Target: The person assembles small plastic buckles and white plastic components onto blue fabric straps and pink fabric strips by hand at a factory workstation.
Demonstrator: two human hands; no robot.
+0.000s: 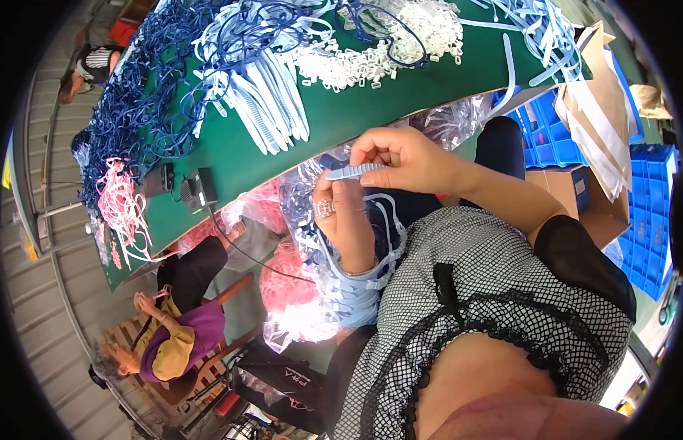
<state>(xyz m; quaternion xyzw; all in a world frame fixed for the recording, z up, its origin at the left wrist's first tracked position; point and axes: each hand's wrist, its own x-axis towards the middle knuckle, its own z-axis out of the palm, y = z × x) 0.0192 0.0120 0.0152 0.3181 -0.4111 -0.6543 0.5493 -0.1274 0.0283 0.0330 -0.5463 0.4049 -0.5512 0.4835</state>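
Between my two hands I hold a light blue ribbed strap (347,172), just off the near edge of the table. The fingertips of my left hand (346,224) pinch its left end from below. My right hand (404,158) closes on the other end, with the thumb along the near side and the fingers curled behind. Under my left wrist lies a clear plastic bag of light blue straps (352,301). On the green table (341,117) ahead rest a bundle of light blue ribbed straps (264,110) and a heap of small white plastic buckles (378,59).
Tangled dark blue straps (136,110) cover the table's left side, with pink straps (121,209) at the corner. A black boxy device (199,189) trails a cable near the edge. Blue crates (646,220) stand at right. Another person (173,345) sits at lower left.
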